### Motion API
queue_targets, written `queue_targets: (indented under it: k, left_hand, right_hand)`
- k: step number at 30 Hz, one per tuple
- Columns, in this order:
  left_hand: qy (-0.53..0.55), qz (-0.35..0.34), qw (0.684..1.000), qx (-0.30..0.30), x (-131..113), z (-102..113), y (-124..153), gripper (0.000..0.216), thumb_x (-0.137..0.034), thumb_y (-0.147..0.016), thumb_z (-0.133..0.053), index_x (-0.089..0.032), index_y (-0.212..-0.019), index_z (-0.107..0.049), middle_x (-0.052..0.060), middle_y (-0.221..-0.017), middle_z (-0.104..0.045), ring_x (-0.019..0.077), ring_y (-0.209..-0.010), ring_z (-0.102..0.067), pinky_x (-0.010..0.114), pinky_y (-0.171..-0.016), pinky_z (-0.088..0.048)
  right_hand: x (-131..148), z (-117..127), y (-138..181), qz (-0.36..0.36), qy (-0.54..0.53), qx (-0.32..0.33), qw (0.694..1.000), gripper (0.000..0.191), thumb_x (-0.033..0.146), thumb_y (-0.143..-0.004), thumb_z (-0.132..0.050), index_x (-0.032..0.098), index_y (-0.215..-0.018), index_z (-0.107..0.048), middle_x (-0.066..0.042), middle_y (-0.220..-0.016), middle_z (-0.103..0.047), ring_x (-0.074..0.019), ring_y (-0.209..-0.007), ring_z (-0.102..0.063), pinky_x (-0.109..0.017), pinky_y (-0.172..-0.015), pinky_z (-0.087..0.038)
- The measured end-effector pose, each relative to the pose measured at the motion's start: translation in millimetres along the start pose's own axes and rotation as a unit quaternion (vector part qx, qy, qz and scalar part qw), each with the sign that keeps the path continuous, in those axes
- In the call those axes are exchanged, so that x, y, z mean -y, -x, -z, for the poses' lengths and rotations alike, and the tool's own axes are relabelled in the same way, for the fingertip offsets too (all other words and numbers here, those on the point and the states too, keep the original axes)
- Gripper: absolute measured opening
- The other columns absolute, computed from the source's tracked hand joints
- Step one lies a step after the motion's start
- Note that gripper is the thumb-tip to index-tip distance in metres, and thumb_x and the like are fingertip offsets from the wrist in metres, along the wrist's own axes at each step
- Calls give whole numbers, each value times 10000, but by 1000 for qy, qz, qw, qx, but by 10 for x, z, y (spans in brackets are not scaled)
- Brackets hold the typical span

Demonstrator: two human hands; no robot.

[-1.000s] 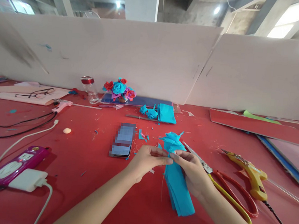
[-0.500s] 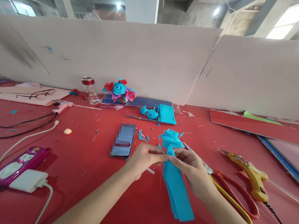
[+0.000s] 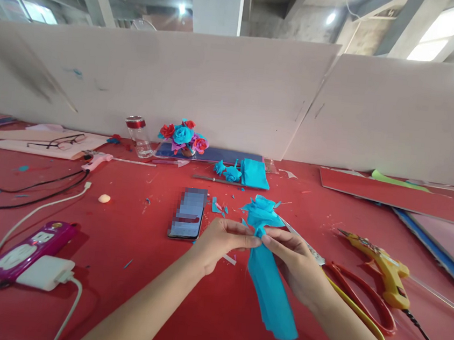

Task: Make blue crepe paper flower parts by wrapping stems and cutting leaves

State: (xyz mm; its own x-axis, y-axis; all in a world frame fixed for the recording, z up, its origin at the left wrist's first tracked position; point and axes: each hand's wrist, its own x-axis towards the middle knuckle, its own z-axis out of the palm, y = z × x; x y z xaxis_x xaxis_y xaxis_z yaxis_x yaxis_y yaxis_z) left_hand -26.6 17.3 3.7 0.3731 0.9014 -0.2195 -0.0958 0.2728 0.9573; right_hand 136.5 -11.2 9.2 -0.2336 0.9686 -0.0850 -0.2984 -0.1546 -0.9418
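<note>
While both hands (image 3: 220,240) (image 3: 295,257) pinch blue paper (image 3: 271,299), ruffles (image 3: 262,211) toward the surface's (image 3: 148,297) far edge, I judge it's being gathered, needing careful tightening next.

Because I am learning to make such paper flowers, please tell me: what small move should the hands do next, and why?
Probably the right hand should give the long, bright-blue paper strip a slight twist below the ruffled bright-blue paper flower, while the left hand steadies it. Both hands pinch where the paper narrows, and the strip's broad lower end is loose.
</note>
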Motion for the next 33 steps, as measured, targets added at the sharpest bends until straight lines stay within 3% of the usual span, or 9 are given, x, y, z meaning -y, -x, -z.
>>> queue_targets:
  k: [6, 12, 22, 29, 33]
  left_hand:
    - [-19, -4, 1000, 6, 19, -27, 10, 210, -301, -528, -803, -198, -684, -707, 9, -683, -678, 182, -762, -625, 297, -751, -459]
    - [-29, -21, 999, 37, 23, -46, 11, 228, -316, -581, -777, -204, -772, -723, 22, -748, -690, 186, -779, -632, 311, -761, -479]
    - [-65, 5, 995, 69, -48, -25, 56, 258, -347, -609, -752, -181, -804, -729, 46, -734, -703, 197, -705, -660, 321, -682, -514]
    - [-65, -51, 996, -16, -34, -28, 10, 193, -342, -621, -734, -175, -717, -716, 33, -692, -689, 187, -715, -643, 305, -705, -509]
    - [-111, -67, 991, -40, -9, -2, -5, 182, -354, -643, -703, -179, -692, -708, 29, -643, -673, 190, -671, -629, 295, -653, -496]
  right_hand:
    - [-21, 9, -22, 26, 40, -51, 998, 150, 347, -633, -784, 220, -614, -707, 7, -633, -661, -137, -637, -570, -239, -621, -440]
    - [-19, 9, -25, 16, 6, -88, 996, 160, 335, -590, -812, 215, -612, -708, 8, -631, -666, -131, -620, -578, -235, -600, -454]
    - [-10, 4, -20, -3, -2, -81, 997, 191, 351, -612, -797, 194, -639, -692, 4, -634, -656, -138, -582, -581, -257, -570, -470]
    - [3, 3, -34, -19, 143, -8, 989, 291, 416, -639, -758, 181, -779, -663, -3, -690, -626, -147, -622, -549, -257, -570, -417]
    - [13, 19, -52, -47, 232, 5, 972, 326, 471, -655, -711, 153, -648, -643, 38, -514, -504, -91, -458, -395, -236, -446, -292]
